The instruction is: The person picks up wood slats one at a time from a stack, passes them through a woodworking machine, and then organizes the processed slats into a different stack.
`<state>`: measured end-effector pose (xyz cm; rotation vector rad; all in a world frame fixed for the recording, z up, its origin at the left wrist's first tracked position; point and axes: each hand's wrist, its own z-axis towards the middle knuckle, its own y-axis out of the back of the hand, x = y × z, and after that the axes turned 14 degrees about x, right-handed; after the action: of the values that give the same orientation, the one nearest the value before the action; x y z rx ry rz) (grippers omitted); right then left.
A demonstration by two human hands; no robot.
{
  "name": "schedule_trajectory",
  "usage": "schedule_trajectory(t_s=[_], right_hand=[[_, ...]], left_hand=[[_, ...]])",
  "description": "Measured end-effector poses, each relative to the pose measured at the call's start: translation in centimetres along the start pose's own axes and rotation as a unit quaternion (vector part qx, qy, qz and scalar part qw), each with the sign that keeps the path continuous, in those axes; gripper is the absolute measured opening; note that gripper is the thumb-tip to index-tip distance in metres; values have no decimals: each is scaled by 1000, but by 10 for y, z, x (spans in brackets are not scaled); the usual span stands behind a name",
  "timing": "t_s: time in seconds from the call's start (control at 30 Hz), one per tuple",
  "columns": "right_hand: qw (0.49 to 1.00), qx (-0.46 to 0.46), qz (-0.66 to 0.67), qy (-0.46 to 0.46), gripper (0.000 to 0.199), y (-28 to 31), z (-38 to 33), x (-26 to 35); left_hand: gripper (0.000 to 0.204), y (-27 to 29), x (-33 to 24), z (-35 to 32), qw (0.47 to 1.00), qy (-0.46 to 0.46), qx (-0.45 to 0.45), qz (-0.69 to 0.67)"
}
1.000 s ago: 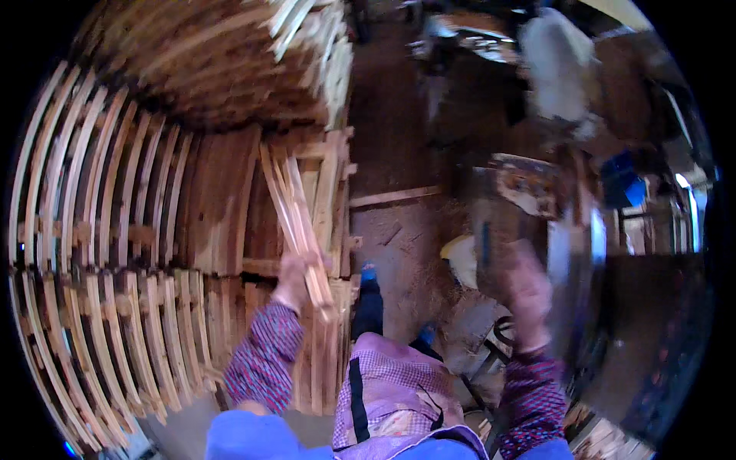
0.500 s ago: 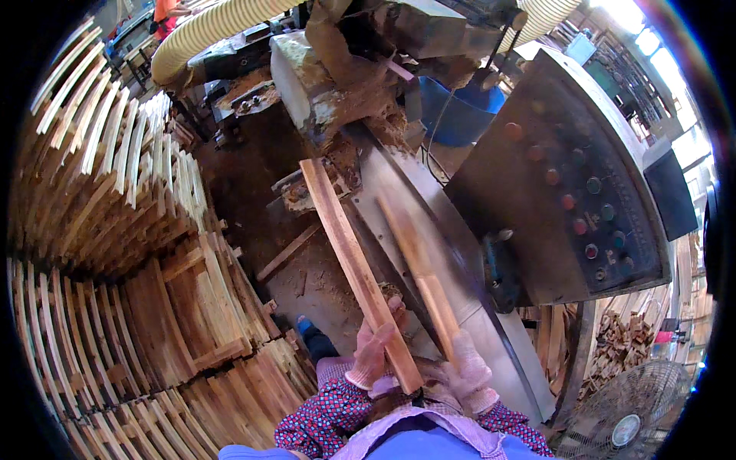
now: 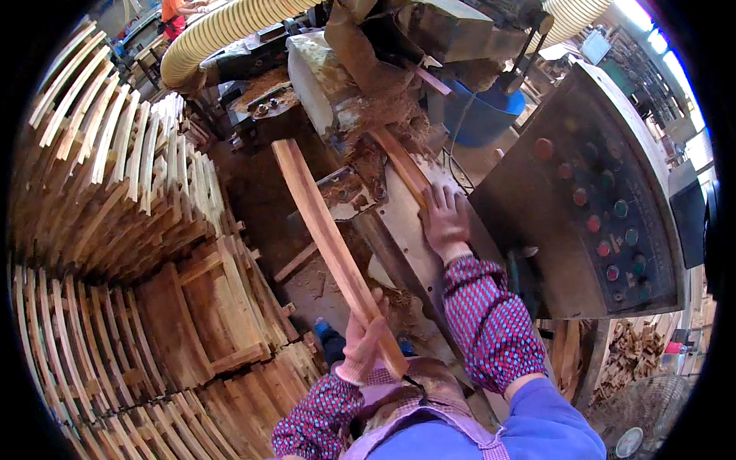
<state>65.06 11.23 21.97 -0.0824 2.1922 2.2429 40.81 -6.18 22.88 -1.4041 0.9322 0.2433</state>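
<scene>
L hand [image 3: 366,337] grip clamped on slat [image 3: 330,241] near end; long axis runs up-left, away from grip. R hand [image 3: 446,222] nearer feed, fingers flat on 2nd slat [image 3: 400,165], which points into machine [image 3: 368,84].

The far end of the short board [image 3: 399,161] under the right hand [image 3: 447,222] disappears into sawdust at the machine [image 3: 360,84] mouth. The near end of the long board [image 3: 333,245] is covered by the left hand [image 3: 364,341]. The stacked slats [image 3: 115,199] run out of frame at the left edge, and the control panel [image 3: 606,207] button markings are too small to read.
</scene>
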Motion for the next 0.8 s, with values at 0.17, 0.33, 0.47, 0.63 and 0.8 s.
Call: schedule_trajectory(t_s=[0.17, 0.33, 0.47, 0.63, 0.8], right_hand=[[945, -27, 296, 137, 61, 10, -21, 37], [811, 231, 523, 125, 81, 59, -201, 52], [900, 180, 393, -58, 74, 76, -276, 42], [972, 111, 206, -12, 58, 16, -318, 3], [998, 40, 37, 26, 46, -12, -201, -20]], left_hand=[[60, 10, -3, 34, 994, -36, -32, 99], [57, -8, 62, 29, 958, 28, 134, 251], [76, 2, 18, -12, 889, 21, 109, 444], [69, 233, -20, -78, 754, 124, -249, 595], [90, 410, -114, -122, 390, 362, -510, 676]])
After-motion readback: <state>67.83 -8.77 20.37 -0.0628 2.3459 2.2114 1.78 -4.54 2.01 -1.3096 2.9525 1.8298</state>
